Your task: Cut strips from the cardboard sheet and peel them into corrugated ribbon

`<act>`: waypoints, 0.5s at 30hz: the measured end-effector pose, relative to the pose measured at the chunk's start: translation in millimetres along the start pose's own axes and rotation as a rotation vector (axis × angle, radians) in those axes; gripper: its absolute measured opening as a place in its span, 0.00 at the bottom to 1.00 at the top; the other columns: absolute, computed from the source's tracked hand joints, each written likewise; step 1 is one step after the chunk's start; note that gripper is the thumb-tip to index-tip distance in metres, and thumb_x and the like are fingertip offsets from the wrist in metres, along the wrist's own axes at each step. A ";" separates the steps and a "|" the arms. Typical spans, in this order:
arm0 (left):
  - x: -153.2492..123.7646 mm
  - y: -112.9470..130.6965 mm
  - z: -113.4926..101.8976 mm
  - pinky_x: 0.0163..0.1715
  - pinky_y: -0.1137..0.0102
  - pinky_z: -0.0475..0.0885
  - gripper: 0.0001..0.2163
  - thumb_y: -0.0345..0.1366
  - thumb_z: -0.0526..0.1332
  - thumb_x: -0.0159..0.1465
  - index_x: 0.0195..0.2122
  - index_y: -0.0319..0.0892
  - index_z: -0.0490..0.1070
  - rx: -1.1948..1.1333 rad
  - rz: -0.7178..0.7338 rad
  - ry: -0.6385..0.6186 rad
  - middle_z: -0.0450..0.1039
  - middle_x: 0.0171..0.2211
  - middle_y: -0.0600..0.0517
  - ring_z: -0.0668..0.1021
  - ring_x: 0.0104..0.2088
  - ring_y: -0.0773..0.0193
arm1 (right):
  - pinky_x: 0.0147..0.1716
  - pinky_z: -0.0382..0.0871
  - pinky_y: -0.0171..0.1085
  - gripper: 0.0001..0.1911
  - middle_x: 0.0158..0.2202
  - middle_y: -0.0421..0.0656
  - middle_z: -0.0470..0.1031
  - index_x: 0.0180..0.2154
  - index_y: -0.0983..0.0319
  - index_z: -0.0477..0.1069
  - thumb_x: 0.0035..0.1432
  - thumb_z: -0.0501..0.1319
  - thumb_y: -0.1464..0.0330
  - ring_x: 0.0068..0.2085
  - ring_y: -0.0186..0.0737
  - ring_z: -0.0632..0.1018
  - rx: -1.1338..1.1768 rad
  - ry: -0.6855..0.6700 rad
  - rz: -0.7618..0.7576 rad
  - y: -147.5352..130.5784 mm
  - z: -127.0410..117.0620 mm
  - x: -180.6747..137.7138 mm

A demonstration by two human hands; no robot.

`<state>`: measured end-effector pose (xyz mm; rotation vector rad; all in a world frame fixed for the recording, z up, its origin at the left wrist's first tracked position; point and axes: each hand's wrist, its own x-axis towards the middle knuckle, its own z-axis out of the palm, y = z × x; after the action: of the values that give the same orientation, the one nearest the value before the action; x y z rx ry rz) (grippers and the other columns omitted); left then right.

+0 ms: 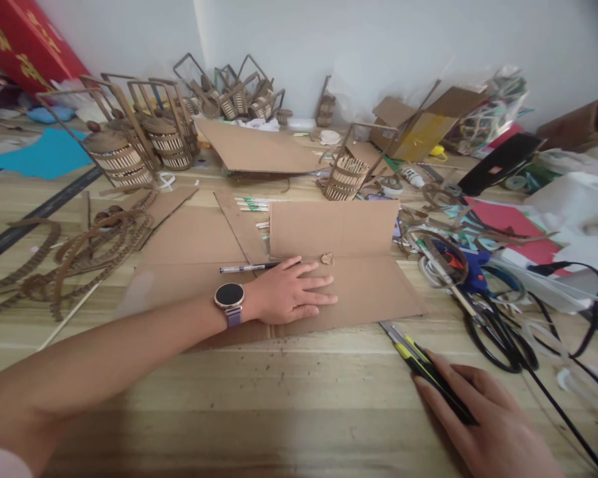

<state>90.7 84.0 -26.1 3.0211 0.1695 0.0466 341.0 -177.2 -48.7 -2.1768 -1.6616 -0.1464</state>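
Observation:
Flat on a sheet of cardboard [369,292] lies my left hand [296,291], fingers spread, a watch on its wrist. A pen [244,268] rests on the cardboard beside that hand, partly hidden behind it. Just beyond the fingertips is a small brown scrap [327,258]. The sheet's far flap [333,229] stands bent up. My right hand [483,405] is closed around a yellow-and-black utility knife [421,365]. Its blade is out, with the tip at the cardboard's near right edge; whether it touches the edge I cannot tell.
Lidded bamboo baskets [119,159] stand at the back left, and an open basket [346,178] behind the flap. Scissors [498,338], a blue glue gun [471,265] and cables crowd the right. Coiled strips [80,259] lie left. A cardboard box [428,126] stands at the back right.

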 end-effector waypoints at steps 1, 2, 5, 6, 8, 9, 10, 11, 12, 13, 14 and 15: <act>0.1 0.1 0.1 0.66 0.49 0.46 0.21 0.47 0.43 0.74 0.66 0.58 0.58 0.001 -0.002 -0.001 0.53 0.69 0.58 0.53 0.70 0.50 | 0.45 0.75 0.47 0.27 0.41 0.50 0.76 0.48 0.60 0.76 0.61 0.54 0.49 0.42 0.49 0.79 -0.003 0.004 0.001 -1.2 0.4 0.1; 0.1 0.2 0.3 0.66 0.49 0.46 0.21 0.47 0.43 0.74 0.66 0.58 0.58 0.003 -0.004 -0.002 0.53 0.69 0.58 0.53 0.70 0.50 | 0.44 0.75 0.47 0.27 0.41 0.50 0.75 0.49 0.61 0.76 0.61 0.54 0.49 0.42 0.49 0.79 -0.006 0.008 0.003 -2.7 0.8 0.6; 0.0 0.0 0.6 0.66 0.49 0.47 0.20 0.47 0.44 0.74 0.66 0.58 0.58 0.005 -0.010 0.001 0.53 0.69 0.58 0.53 0.69 0.49 | 0.41 0.75 0.45 0.27 0.39 0.49 0.75 0.50 0.62 0.75 0.62 0.53 0.50 0.40 0.48 0.79 -0.005 0.023 -0.003 -7.4 2.9 1.3; 0.0 -0.1 0.6 0.66 0.49 0.47 0.21 0.47 0.44 0.74 0.66 0.58 0.58 0.004 -0.010 0.004 0.53 0.69 0.58 0.54 0.69 0.49 | 0.41 0.75 0.45 0.26 0.39 0.49 0.75 0.50 0.62 0.75 0.62 0.53 0.51 0.39 0.48 0.79 -0.006 0.029 -0.007 -8.4 3.7 0.4; -0.1 -0.4 0.7 0.66 0.48 0.48 0.21 0.47 0.44 0.74 0.66 0.58 0.58 0.000 -0.006 0.012 0.54 0.69 0.58 0.54 0.69 0.49 | 0.42 0.75 0.45 0.25 0.40 0.49 0.75 0.50 0.60 0.75 0.62 0.54 0.52 0.40 0.48 0.79 -0.015 0.033 -0.021 -9.3 5.3 -3.0; -0.1 -0.4 0.7 0.66 0.48 0.48 0.21 0.47 0.44 0.74 0.66 0.58 0.58 -0.003 -0.002 0.014 0.54 0.69 0.58 0.54 0.69 0.49 | 0.42 0.75 0.45 0.24 0.41 0.49 0.76 0.49 0.59 0.75 0.62 0.54 0.52 0.41 0.48 0.79 -0.024 0.031 -0.029 -9.5 5.9 -4.7; 0.0 -0.4 0.6 0.66 0.48 0.48 0.20 0.47 0.44 0.74 0.66 0.58 0.58 -0.005 0.001 0.015 0.54 0.69 0.58 0.54 0.69 0.49 | 0.42 0.75 0.45 0.23 0.42 0.49 0.76 0.49 0.59 0.75 0.62 0.54 0.52 0.41 0.48 0.79 -0.034 0.028 -0.036 -9.9 6.3 -5.8; 0.0 -0.3 0.5 0.66 0.48 0.48 0.20 0.47 0.44 0.74 0.66 0.58 0.58 -0.006 0.001 0.015 0.54 0.69 0.57 0.54 0.69 0.50 | 0.42 0.75 0.45 0.24 0.41 0.49 0.76 0.50 0.59 0.75 0.62 0.54 0.52 0.41 0.48 0.79 -0.042 0.025 -0.043 -10.8 6.5 -6.1; 0.1 -0.1 0.3 0.66 0.48 0.47 0.20 0.47 0.44 0.74 0.66 0.58 0.58 -0.006 -0.001 0.012 0.53 0.69 0.58 0.54 0.69 0.50 | 0.42 0.76 0.45 0.24 0.41 0.48 0.76 0.50 0.59 0.75 0.62 0.54 0.52 0.40 0.47 0.79 -0.047 0.026 -0.047 -12.3 6.5 -5.3; 0.2 0.1 0.0 0.66 0.48 0.47 0.20 0.47 0.44 0.74 0.66 0.58 0.58 -0.006 -0.004 0.007 0.53 0.69 0.58 0.53 0.69 0.50 | 0.41 0.76 0.44 0.25 0.40 0.48 0.76 0.50 0.60 0.75 0.63 0.54 0.52 0.39 0.46 0.79 -0.048 0.029 -0.052 -14.5 6.3 -3.7; 0.3 0.3 -0.3 0.66 0.48 0.47 0.20 0.47 0.44 0.74 0.66 0.58 0.58 -0.005 -0.008 0.002 0.53 0.69 0.58 0.53 0.69 0.49 | 0.40 0.76 0.43 0.25 0.39 0.48 0.75 0.50 0.61 0.75 0.63 0.53 0.52 0.39 0.46 0.80 -0.048 0.032 -0.056 -17.1 6.0 -1.6; 0.4 0.6 -0.7 0.66 0.48 0.47 0.20 0.47 0.44 0.74 0.66 0.58 0.58 -0.004 -0.011 -0.001 0.53 0.69 0.58 0.53 0.69 0.49 | 0.40 0.76 0.43 0.26 0.38 0.48 0.75 0.50 0.62 0.75 0.64 0.53 0.52 0.38 0.45 0.80 -0.048 0.036 -0.060 -19.9 5.7 0.5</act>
<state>91.1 83.5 -25.3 3.0158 0.1857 0.0438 321.4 -170.3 -48.8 -2.1472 -1.7208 -0.2430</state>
